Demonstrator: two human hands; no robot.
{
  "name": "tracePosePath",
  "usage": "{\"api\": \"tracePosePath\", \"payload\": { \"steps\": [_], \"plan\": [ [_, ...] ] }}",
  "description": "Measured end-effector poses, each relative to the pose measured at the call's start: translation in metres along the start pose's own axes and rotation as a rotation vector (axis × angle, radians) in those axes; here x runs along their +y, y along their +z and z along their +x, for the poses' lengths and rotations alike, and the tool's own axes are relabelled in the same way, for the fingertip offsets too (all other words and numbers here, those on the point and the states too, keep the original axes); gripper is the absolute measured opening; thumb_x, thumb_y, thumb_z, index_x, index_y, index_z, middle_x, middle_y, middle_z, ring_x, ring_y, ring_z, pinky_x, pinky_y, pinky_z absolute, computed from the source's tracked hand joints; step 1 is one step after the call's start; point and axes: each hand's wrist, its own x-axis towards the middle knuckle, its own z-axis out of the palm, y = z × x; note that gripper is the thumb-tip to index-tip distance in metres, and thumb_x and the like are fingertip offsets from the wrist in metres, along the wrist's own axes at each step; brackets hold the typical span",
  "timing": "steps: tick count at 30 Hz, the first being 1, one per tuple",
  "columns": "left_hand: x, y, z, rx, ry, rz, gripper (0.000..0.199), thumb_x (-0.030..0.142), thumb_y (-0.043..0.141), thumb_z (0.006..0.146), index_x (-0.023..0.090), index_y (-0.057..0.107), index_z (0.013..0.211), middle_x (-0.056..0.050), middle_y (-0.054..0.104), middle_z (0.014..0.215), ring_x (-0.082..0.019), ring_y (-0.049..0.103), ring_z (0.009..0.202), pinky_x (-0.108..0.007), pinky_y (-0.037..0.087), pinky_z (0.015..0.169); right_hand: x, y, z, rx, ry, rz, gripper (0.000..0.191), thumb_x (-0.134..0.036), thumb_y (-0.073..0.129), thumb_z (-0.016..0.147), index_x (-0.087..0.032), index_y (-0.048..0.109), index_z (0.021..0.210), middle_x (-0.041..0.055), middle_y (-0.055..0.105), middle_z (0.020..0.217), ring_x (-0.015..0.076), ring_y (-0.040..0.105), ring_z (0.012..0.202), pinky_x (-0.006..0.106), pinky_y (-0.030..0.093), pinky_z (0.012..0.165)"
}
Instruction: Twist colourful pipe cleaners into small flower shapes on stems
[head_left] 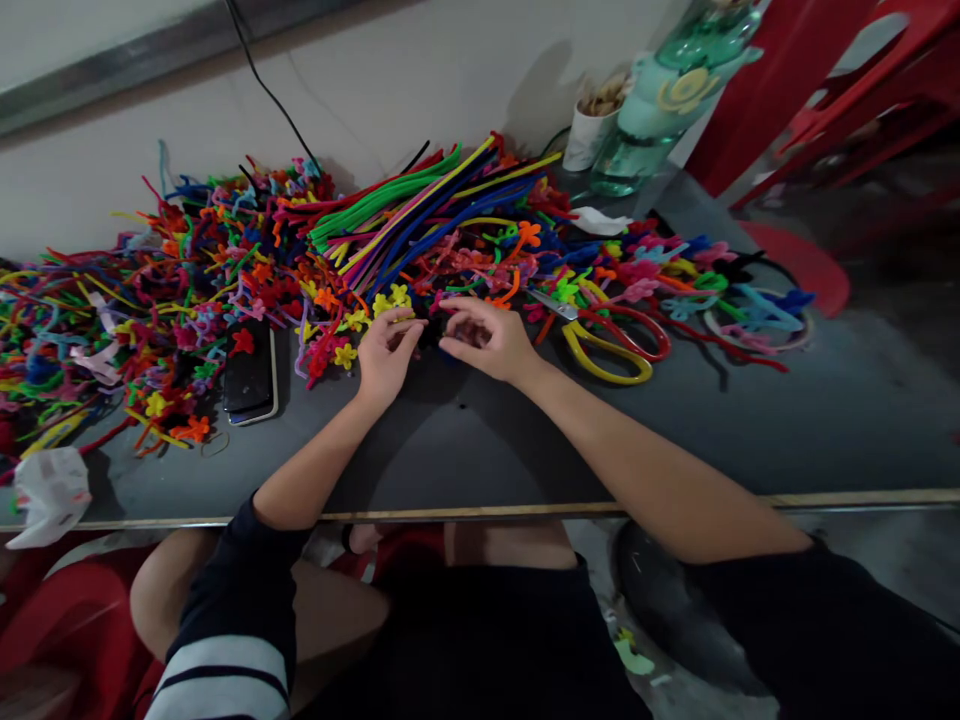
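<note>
My left hand (388, 355) is closed, its thumb and forefinger pinched together at the near edge of a heap of fuzzy pipe cleaners. To its right, my right hand (489, 340) curls inward, fingers bent toward the thumb. Something dark sits between the two hands, too dim and small to make out. Yellow pipe-cleaner flowers (391, 298) lie just beyond my left fingertips. A bundle of straight pipe cleaners (405, 215) in green, yellow, blue and red rests on the heap behind both hands. Scissors (611, 345) with red and yellow handles lie right of my right hand.
A colourful heap of twisted pipe-cleaner pieces (142, 290) spreads along the wall. A phone (250, 375) lies at left, a crumpled white plastic piece (52, 490) by the table's front edge. A green bottle (645, 120) and a white cup (589, 135) stand at back right.
</note>
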Motion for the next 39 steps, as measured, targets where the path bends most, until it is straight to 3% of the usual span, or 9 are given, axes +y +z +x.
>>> {"api": "tracePosePath", "payload": {
  "steps": [2, 4, 6, 12, 18, 23, 27, 33, 39],
  "plan": [
    [0.001, 0.001, -0.001, 0.012, -0.019, -0.026, 0.027, 0.035, 0.063, 0.085, 0.018, 0.055, 0.105, -0.005, 0.073, 0.089, -0.013, 0.070, 0.073, -0.021, 0.056, 0.055, -0.002, 0.002, -0.002, -0.049, -0.092, -0.067, 0.061, -0.052, 0.070, 0.073, -0.022, 0.059, 0.125, 0.0069, 0.071, 0.102, 0.0172, 0.064, 0.076, 0.033, 0.052, 0.072],
    [0.001, 0.002, -0.002, 0.011, -0.048, -0.042, 0.026, 0.035, 0.065, 0.083, 0.019, 0.057, 0.103, -0.003, 0.073, 0.084, -0.012, 0.069, 0.068, -0.022, 0.057, 0.058, -0.003, 0.003, -0.003, -0.054, -0.143, -0.140, 0.052, -0.052, 0.070, 0.075, -0.024, 0.064, 0.118, 0.0068, 0.070, 0.110, 0.0213, 0.066, 0.094, 0.037, 0.051, 0.086],
    [0.001, 0.003, -0.003, 0.004, -0.065, -0.058, 0.027, 0.035, 0.064, 0.084, 0.019, 0.058, 0.104, -0.003, 0.073, 0.084, -0.012, 0.069, 0.069, -0.024, 0.058, 0.061, -0.005, 0.003, -0.003, -0.035, -0.134, -0.165, 0.041, -0.050, 0.066, 0.080, -0.025, 0.068, 0.112, 0.0063, 0.071, 0.108, 0.0218, 0.066, 0.097, 0.037, 0.051, 0.089],
    [-0.001, 0.000, -0.001, -0.042, -0.030, -0.075, 0.031, 0.036, 0.064, 0.084, 0.018, 0.057, 0.108, -0.008, 0.072, 0.100, -0.016, 0.070, 0.087, -0.027, 0.060, 0.070, -0.006, -0.001, -0.001, 0.005, -0.043, -0.086, 0.049, -0.054, 0.069, 0.076, -0.023, 0.067, 0.114, 0.0065, 0.072, 0.097, 0.0185, 0.067, 0.077, 0.032, 0.054, 0.069],
    [0.003, -0.003, 0.000, -0.047, -0.057, -0.057, 0.031, 0.040, 0.063, 0.084, 0.018, 0.061, 0.106, -0.005, 0.072, 0.088, -0.014, 0.069, 0.074, -0.023, 0.057, 0.059, -0.005, 0.002, -0.001, 0.047, 0.014, -0.110, 0.037, -0.051, 0.069, 0.077, -0.022, 0.071, 0.099, 0.0054, 0.072, 0.087, 0.0182, 0.066, 0.075, 0.032, 0.054, 0.072],
    [0.002, -0.002, 0.000, -0.159, -0.017, -0.001, 0.033, 0.042, 0.067, 0.080, 0.018, 0.066, 0.103, -0.004, 0.071, 0.082, -0.014, 0.068, 0.071, -0.024, 0.056, 0.060, -0.004, 0.004, -0.001, 0.106, 0.071, -0.005, 0.035, -0.048, 0.069, 0.077, -0.020, 0.071, 0.099, 0.0046, 0.073, 0.083, 0.0175, 0.067, 0.073, 0.032, 0.055, 0.072],
    [0.000, -0.002, -0.001, -0.112, 0.061, 0.104, 0.032, 0.041, 0.066, 0.081, 0.019, 0.067, 0.104, -0.003, 0.071, 0.084, -0.013, 0.067, 0.072, -0.025, 0.055, 0.063, -0.004, 0.007, -0.001, 0.106, 0.137, 0.136, 0.035, -0.047, 0.066, 0.078, -0.019, 0.072, 0.099, 0.0043, 0.073, 0.078, 0.0175, 0.068, 0.068, 0.032, 0.056, 0.066],
    [0.002, -0.002, 0.000, 0.011, 0.020, 0.099, 0.025, 0.042, 0.063, 0.083, 0.017, 0.067, 0.085, -0.002, 0.069, 0.072, -0.012, 0.064, 0.063, -0.025, 0.054, 0.059, -0.006, 0.008, 0.000, 0.089, 0.170, 0.209, 0.030, -0.046, 0.066, 0.078, -0.019, 0.074, 0.090, 0.0039, 0.072, 0.072, 0.0168, 0.067, 0.062, 0.030, 0.054, 0.057],
    [0.006, 0.000, -0.002, 0.053, -0.008, 0.091, 0.026, 0.042, 0.063, 0.082, 0.016, 0.067, 0.084, -0.002, 0.068, 0.070, -0.011, 0.063, 0.061, -0.024, 0.053, 0.057, -0.009, 0.011, 0.000, 0.041, 0.213, 0.279, 0.038, -0.052, 0.067, 0.075, -0.016, 0.073, 0.084, 0.0056, 0.071, 0.070, 0.0137, 0.062, 0.054, 0.028, 0.051, 0.051]
  ]
}}
